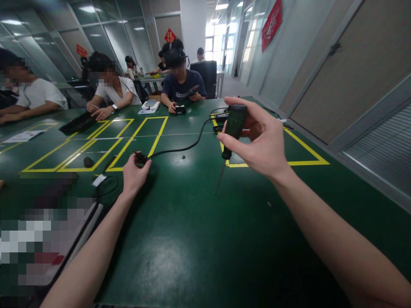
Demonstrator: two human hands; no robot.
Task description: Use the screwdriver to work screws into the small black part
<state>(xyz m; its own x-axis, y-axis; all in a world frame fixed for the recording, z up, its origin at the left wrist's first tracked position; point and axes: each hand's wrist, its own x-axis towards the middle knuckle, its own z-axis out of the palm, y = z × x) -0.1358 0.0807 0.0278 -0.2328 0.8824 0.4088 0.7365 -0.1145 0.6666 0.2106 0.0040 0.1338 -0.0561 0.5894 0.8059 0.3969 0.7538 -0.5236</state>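
Observation:
My right hand [268, 145] is raised over the table, its thumb and fingers closed round the dark handle of a screwdriver [236, 126]. The thin shaft slants down and slightly left, its tip appearing apart from the green tabletop. Farther left, my left hand [134, 172] pinches a small black cable connector [140, 158] at the end of a black cable [183, 149]. That cable curves away to the right, towards dark items partly hidden behind the screwdriver. The exact kind of connector is too small to make out.
Yellow tape [159, 134] marks rectangles on the green table [192, 222]. Another cable with a white tag [99, 180] lies beside my left forearm. A blurred-out device [96, 209] sits at lower left. Across the table, several people work; one person [183, 83] holds a dark tool.

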